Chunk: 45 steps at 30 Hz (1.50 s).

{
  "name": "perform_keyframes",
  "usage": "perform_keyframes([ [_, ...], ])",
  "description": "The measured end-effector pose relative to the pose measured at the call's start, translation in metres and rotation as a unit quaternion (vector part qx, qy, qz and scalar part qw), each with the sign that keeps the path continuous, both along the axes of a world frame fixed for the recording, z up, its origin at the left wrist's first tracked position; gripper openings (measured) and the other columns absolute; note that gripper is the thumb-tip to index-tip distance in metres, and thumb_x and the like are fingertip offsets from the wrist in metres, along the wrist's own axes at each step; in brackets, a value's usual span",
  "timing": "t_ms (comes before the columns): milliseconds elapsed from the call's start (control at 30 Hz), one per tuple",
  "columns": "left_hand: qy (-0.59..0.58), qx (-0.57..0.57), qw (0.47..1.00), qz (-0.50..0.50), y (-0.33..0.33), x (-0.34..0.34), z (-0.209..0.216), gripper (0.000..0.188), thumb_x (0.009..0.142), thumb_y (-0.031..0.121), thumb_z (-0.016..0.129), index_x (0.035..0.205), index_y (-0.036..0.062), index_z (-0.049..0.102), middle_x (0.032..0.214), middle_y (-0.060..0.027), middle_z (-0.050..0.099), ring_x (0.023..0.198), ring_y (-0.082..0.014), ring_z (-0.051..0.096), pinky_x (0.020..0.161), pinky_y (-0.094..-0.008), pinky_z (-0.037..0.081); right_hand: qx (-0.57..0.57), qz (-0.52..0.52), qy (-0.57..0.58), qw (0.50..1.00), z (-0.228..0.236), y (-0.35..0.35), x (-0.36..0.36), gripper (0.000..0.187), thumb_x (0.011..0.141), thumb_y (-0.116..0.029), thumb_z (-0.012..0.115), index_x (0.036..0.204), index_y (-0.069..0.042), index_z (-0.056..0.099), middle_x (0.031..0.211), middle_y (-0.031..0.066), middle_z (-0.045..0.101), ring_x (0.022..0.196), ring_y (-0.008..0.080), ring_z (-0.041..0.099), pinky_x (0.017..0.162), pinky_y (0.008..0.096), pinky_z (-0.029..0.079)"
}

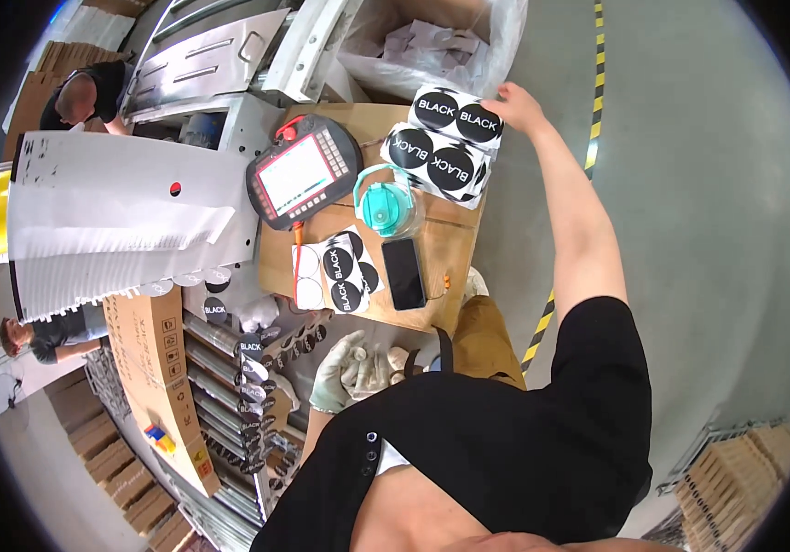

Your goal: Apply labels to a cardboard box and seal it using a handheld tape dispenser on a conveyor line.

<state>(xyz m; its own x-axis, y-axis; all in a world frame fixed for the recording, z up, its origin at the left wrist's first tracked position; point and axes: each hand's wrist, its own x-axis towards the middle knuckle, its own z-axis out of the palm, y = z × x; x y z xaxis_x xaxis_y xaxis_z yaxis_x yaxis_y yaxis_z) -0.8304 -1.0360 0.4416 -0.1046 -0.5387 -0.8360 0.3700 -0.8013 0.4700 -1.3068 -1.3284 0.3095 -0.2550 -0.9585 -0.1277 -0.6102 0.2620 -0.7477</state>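
Note:
My bare right hand (518, 108) reaches to the far corner of a stack of white sheets with round black stickers (450, 168). Its thumb and fingers close on the edge of the top sticker sheet (457, 114), which lies askew on the stack. The stack rests at the far right of a cardboard box top (450, 221). Low in front of my body, my left hand (332, 375) wears a pale glove, its fingers curled. Something whitish and crumpled shows against those fingers; I cannot tell what it is.
On the box also lie a control pendant (303, 175), a teal-lidded bottle (387, 208), a black phone (403, 274) and more sticker sheets (340, 269). A lined bin (432, 46) stands beyond; a roller conveyor (215, 368) with a long carton (151, 368) runs left. Two people are at left.

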Motion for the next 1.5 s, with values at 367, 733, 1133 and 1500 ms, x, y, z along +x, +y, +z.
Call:
perform_keyframes([
  [367, 0.054, 0.047, 0.995, 0.074, 0.004, -0.053, 0.008, 0.037, 0.089, 0.022, 0.054, 0.118, -0.0011, 0.05, 0.083, -0.0084, 0.062, 0.046, -0.0074, 0.045, 0.042, -0.018, 0.036, 0.235, 0.2, -0.099, 0.946, -0.018, -0.059, 0.023, 0.064, 0.06, -0.028, 0.081, 0.111, 0.003, 0.058, 0.102, 0.0144, 0.065, 0.09, 0.0229, 0.063, 0.081, 0.0332, 0.049],
  [733, 0.043, 0.029, 0.991, 0.119, 0.002, -0.052, -0.007, 0.041, 0.088, 0.022, 0.055, 0.119, -0.0037, 0.048, 0.082, -0.0067, 0.061, 0.044, -0.0051, 0.04, 0.041, -0.0176, 0.032, 0.272, 0.23, -0.155, 0.921, 0.0, -0.063, 0.025, 0.059, 0.054, -0.031, 0.083, 0.096, 0.007, 0.065, 0.091, 0.0145, 0.067, 0.08, 0.0212, 0.065, 0.072, 0.0324, 0.05],
  [1133, 0.012, 0.046, 0.988, 0.148, -0.008, -0.072, 0.012, 0.039, 0.09, 0.019, 0.054, 0.119, -0.0066, 0.047, 0.08, -0.0064, 0.06, 0.047, -0.006, 0.045, 0.049, -0.0169, 0.041, 0.323, 0.233, -0.242, 0.885, -0.012, -0.062, 0.018, 0.051, 0.056, -0.026, 0.081, 0.095, 0.003, 0.067, 0.09, 0.0123, 0.067, 0.078, 0.0202, 0.065, 0.072, 0.0306, 0.051],
  [1500, 0.134, -0.004, 0.989, 0.062, 0.0, -0.053, -0.007, 0.036, 0.089, 0.017, 0.055, 0.117, -0.0052, 0.049, 0.083, -0.0096, 0.063, 0.058, -0.0117, 0.057, 0.057, -0.0199, 0.048, 0.148, 0.104, -0.52, 0.835, 0.028, -0.017, -0.06, 0.047, 0.073, -0.021, 0.07, 0.11, 0.004, 0.056, 0.096, 0.0103, 0.065, 0.08, 0.0166, 0.064, 0.071, 0.0289, 0.052],
])
